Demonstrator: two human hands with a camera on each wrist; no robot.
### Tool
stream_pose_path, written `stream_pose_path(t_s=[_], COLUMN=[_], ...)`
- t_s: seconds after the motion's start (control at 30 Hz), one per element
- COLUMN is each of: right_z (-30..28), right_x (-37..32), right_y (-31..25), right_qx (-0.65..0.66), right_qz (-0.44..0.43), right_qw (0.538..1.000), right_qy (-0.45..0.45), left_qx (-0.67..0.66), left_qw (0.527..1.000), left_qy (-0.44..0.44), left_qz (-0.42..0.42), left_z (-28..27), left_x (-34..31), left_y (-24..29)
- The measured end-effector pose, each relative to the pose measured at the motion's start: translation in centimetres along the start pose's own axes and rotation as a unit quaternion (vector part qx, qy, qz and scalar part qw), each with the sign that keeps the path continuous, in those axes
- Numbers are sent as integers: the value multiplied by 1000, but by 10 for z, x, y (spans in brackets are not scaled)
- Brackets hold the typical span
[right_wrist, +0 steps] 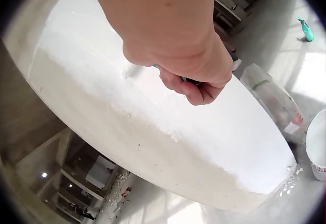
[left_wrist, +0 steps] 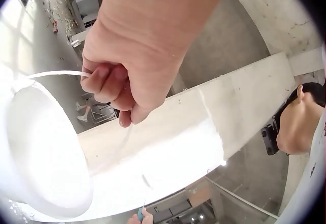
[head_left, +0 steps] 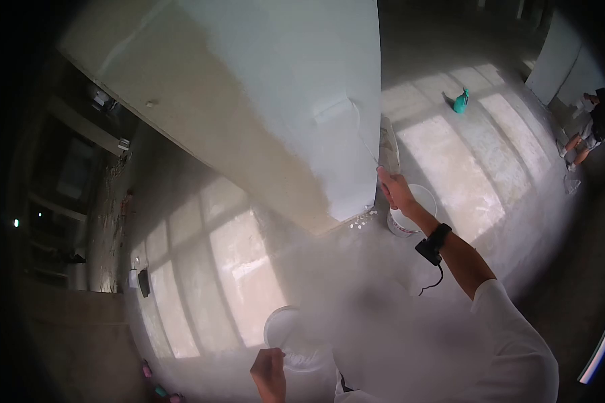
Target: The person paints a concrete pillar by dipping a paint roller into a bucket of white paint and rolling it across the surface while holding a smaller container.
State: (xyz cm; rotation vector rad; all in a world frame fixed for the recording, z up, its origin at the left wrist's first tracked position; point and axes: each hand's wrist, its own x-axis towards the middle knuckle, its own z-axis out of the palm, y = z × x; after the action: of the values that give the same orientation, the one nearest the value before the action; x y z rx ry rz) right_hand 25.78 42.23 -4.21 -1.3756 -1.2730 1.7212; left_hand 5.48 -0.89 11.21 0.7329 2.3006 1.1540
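My right hand (head_left: 396, 191) grips the handle of a paint roller (head_left: 333, 110), whose head lies against the partly white wall (head_left: 282, 60). The right wrist view shows my right hand (right_wrist: 188, 76) with its fingers curled round the handle, the wall (right_wrist: 204, 132) behind it. Low in the head view, my left hand (head_left: 269, 373) is beside a white bucket (head_left: 282, 328). In the left wrist view my left hand (left_wrist: 114, 76) has its fingers curled round the white bail of that bucket (left_wrist: 46, 147), which hangs tilted in that view.
A second white bucket (head_left: 403, 225) stands on the floor by the wall's corner, near a clear plastic bag (head_left: 388, 148) and white flakes (head_left: 363, 220). Farther off are a green spray bottle (head_left: 461, 102) and another person (head_left: 593, 127) at the far right.
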Motion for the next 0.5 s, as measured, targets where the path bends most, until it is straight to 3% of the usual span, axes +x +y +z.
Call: stream_pose_path(t_s=[0.27,0.37,0.5], right_z=[4,15,29], right_x=[63,88,110], right_y=[169,224,256], right_qx=[-41,-106,-129], right_qz=[183,156,195], right_qw=[982,981,971], right_qy=[21,50,46], left_qx=[95,117,163], left_qw=[992,989,979], left_qy=[-8,-2,-29], left_qz=[-83,-86,-118], left_z=[45,54,64], left_x=[13,12,9], left_y=[-9,-21,-8])
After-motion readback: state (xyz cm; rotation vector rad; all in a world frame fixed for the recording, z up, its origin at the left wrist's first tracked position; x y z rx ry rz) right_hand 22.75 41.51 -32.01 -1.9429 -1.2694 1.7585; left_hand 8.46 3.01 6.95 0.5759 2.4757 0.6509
